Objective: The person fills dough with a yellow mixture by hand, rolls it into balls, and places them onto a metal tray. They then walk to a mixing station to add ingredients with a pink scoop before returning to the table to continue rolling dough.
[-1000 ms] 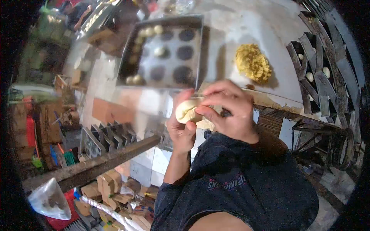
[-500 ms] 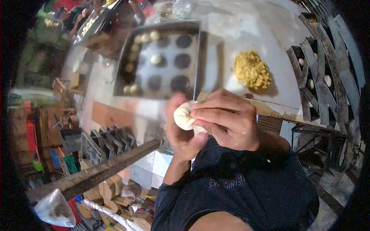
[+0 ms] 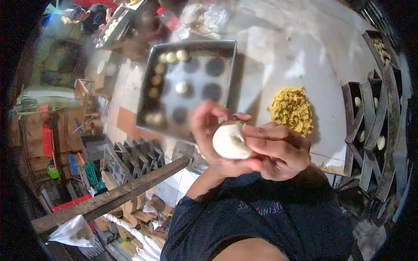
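A smooth white dough ball point(image 3: 227, 142) with a gathered, pleated side is between my hands in front of my chest. My left hand point(image 3: 204, 135) cups it from the left, with the fingers curled around its far side and the thumb below. From the right, the fingertips of my right hand point(image 3: 278, 150) pinch the gathered dough. Beyond my right hand, a heap of crumbly yellow filling point(image 3: 291, 111) sits on the worktop. To the far left is a square metal tray point(image 3: 234, 65) with several round dough balls point(image 3: 183, 55) along its edge and one near its middle.
Metal moulds point(image 3: 365, 108) with pale dough pieces stand on the right. More moulds point(image 3: 130, 158) are at lower left, beside a long beam point(image 3: 130, 187). A plastic bottle point(image 3: 167, 18) and clear bags lie at the back. Another person point(image 3: 93, 19) is at upper left.
Both hands and the dough ball have shifted right and slightly lower in view. The ball has turned, and its pleated side shows differently. The surroundings have also shifted as the camera moved.
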Demonstrator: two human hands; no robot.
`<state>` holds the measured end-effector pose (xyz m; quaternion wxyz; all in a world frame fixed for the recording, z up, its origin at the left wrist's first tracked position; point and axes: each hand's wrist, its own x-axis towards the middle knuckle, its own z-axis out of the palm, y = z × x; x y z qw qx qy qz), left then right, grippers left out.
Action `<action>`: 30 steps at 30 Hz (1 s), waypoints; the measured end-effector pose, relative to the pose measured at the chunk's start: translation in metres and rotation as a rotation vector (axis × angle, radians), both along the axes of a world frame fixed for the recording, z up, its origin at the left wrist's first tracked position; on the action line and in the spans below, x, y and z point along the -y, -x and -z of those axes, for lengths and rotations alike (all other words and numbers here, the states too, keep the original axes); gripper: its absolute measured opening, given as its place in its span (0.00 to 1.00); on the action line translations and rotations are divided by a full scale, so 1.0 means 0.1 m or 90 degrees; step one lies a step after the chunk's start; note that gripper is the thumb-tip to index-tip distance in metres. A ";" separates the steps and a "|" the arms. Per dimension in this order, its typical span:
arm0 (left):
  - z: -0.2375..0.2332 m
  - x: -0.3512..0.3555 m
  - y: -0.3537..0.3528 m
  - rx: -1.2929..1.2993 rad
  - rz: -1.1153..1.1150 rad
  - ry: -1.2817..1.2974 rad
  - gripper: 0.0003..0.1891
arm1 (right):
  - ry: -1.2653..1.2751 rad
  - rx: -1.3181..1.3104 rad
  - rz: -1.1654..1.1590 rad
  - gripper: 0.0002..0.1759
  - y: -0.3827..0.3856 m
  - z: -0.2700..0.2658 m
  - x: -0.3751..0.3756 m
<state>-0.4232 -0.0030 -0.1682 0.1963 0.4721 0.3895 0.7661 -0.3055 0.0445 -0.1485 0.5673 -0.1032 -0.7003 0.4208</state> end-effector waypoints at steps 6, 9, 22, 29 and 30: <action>0.11 -0.07 0.67 -0.171 0.047 -0.030 0.21 | -0.012 0.240 -0.149 0.09 0.43 0.21 -0.19; 0.21 0.20 1.10 -0.362 -0.085 0.380 0.14 | 0.008 0.291 -0.038 0.11 0.67 0.28 -0.07; 1.10 0.62 2.67 -0.297 0.066 0.463 0.29 | 0.063 0.450 0.118 0.20 1.96 1.27 -0.14; 1.36 0.29 3.82 -0.643 -0.331 0.763 0.22 | -0.079 0.881 0.065 0.37 1.99 1.67 -0.30; 1.40 0.24 3.84 -0.671 -0.300 0.870 0.20 | -0.077 0.884 0.069 0.37 1.97 1.63 -0.30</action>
